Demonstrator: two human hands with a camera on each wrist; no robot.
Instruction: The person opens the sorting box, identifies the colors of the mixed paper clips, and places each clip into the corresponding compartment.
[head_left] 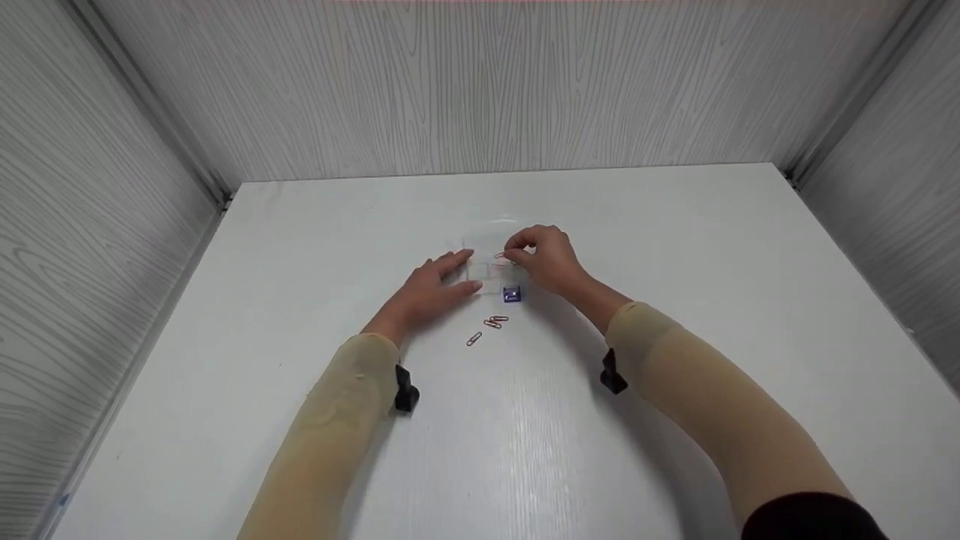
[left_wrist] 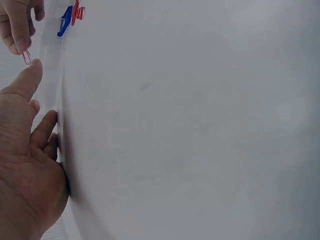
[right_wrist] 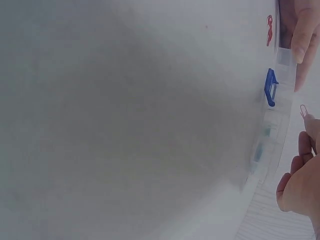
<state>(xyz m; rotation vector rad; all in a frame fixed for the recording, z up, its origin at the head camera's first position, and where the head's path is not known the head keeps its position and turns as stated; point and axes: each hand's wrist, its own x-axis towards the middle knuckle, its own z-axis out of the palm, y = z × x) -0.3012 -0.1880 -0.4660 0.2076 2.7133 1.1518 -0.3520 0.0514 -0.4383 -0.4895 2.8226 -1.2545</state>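
Note:
A small clear plastic box with compartments and a blue latch lies on the table, its lid raised toward the back. My left hand holds the box's left end, thumb at the near corner and forefinger toward the far one. Over the box, my right hand pinches a red paper clip between thumb and fingertips. The clip points down at the box, close to the left thumb in the left wrist view. Several red paper clips lie in front of the box.
The white table extends around the box on every side. Grey wood-grain panels stand along its back and sides. Bluish pieces show through the box wall in the right wrist view.

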